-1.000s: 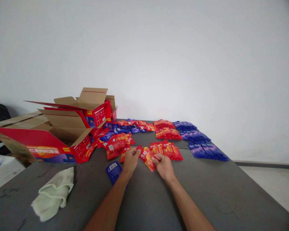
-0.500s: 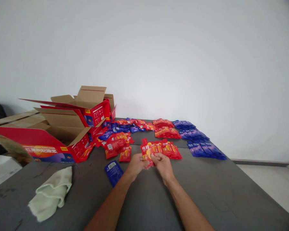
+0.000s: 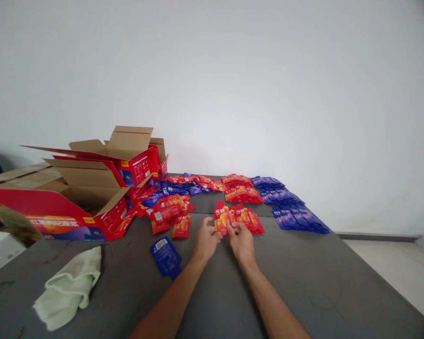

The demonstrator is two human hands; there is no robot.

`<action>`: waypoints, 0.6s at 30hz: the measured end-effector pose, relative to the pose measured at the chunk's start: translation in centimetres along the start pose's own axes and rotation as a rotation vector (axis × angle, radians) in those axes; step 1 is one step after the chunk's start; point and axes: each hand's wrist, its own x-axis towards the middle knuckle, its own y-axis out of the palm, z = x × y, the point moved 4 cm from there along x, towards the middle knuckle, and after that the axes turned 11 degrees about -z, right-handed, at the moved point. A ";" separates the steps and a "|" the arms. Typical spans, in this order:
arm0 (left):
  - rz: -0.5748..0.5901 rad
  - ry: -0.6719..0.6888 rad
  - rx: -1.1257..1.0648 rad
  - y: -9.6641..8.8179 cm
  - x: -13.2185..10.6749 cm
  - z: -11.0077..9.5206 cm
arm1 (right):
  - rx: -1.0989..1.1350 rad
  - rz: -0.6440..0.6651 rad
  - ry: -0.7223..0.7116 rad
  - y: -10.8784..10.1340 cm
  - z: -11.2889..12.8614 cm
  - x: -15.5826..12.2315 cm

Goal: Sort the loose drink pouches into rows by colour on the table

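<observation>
A red pouch (image 3: pixel 221 219) with white lettering and an orange picture lies at the left end of a row of overlapping red pouches (image 3: pixel 246 218). My right hand (image 3: pixel 242 242) pinches its lower right part between thumb and fingers. Beside its lower left edge is my left hand (image 3: pixel 205 244), index finger and thumb apart; the thumb tip is close to the pouch or touching it. A blue pouch (image 3: pixel 165 256) lies back side up near my left forearm. Left of my hands lies a single red pouch (image 3: pixel 181 227), next to a loose red heap (image 3: pixel 167 212).
Open red cartons (image 3: pixel 102 217) stand at the left, flaps raised. A pale green cloth (image 3: pixel 70 287) lies crumpled at the front left. Stacked blue pouches (image 3: pixel 298 219) run along the right, with red stacks (image 3: pixel 243 194) behind my hands. Mixed pouches (image 3: pixel 194 183) lie farther back.
The red pouch has moved forward and slightly right, onto the row's left end. My left hand's fingers have spread away from it, while my right hand stays on it. The view has shifted slightly.
</observation>
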 end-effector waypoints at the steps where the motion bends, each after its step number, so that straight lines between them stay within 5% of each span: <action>1: 0.013 0.013 0.027 0.7 0.3 0.0 | -0.017 -0.011 -0.030 -0.2 0.0 0.2; 11: 0.067 0.335 0.596 7.3 1.6 -2.6 | -0.352 -0.097 -0.489 -2.0 -1.6 3.4; 18: 0.122 0.507 0.901 8.5 0.5 -1.5 | -0.537 -0.101 -0.423 -1.8 -3.6 4.3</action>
